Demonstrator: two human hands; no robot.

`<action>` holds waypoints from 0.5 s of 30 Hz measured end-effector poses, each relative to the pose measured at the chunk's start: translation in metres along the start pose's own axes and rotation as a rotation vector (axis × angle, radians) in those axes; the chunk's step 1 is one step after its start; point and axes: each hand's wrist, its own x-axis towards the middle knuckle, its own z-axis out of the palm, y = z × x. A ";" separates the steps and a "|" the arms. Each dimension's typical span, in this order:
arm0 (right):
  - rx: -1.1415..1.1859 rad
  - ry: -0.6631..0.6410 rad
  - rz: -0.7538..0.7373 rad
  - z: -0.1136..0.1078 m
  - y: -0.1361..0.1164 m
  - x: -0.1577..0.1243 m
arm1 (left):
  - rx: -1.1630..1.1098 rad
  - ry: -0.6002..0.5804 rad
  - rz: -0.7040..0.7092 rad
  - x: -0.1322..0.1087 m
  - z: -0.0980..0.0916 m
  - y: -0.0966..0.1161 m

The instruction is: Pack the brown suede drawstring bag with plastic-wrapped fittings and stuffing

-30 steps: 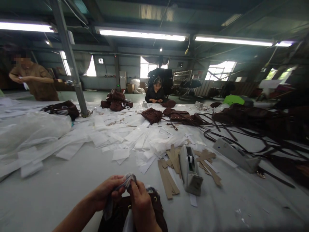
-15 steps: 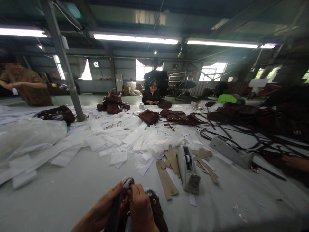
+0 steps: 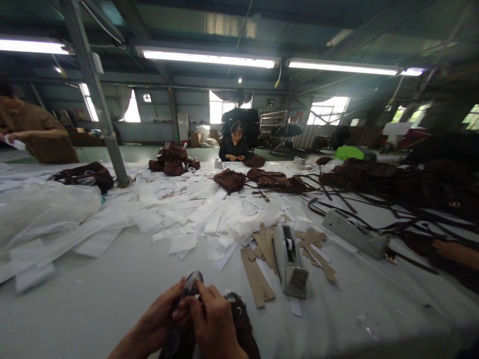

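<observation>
At the near table edge, a dark brown bag [image 3: 242, 324] with brass-coloured eyelets lies below my hands, partly hidden by them. A looped bag strap [image 3: 193, 279] with shiny, clear film on it rises between my fingers. My left hand [image 3: 155, 316] is closed round the strap from the left. From the other side, the bent fingers of my right hand [image 3: 215, 319] pinch the strap just below its top. To the right stands a grey tape dispenser [image 3: 290, 264], beside brown paper strips [image 3: 256, 279].
White paper sheets and film [image 3: 209, 214] spread over the middle of the table. Brown bags [image 3: 275, 180] and long straps lie behind and right. A second dispenser [image 3: 354, 234] stands near another person's hand [image 3: 458, 253]. A metal post [image 3: 99, 99] rises at left. People are across the table [image 3: 234, 147] and at left.
My right hand's fingers have shifted up and over the strap near its loop. The person at left has moved their hands lower and leftward. The view has drifted slightly.
</observation>
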 end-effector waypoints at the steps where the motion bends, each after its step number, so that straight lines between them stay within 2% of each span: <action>1: 0.032 0.003 0.062 -0.003 -0.004 0.002 | 0.054 0.037 0.036 0.000 0.000 0.001; 5: 0.442 0.040 0.387 -0.010 -0.014 0.014 | 0.547 0.156 0.216 0.000 0.009 0.009; 7: 0.669 0.036 0.516 -0.008 -0.013 0.016 | 0.809 0.162 0.276 -0.001 0.017 0.013; 9: 0.778 0.067 0.618 -0.004 -0.010 0.014 | 0.978 0.151 0.330 -0.002 0.024 0.014; 12: 0.811 0.143 0.690 0.004 -0.004 0.008 | 1.043 0.150 0.345 -0.003 0.026 0.012; 15: 0.831 0.181 0.676 0.009 0.001 0.005 | 1.007 0.170 0.296 -0.001 0.022 0.008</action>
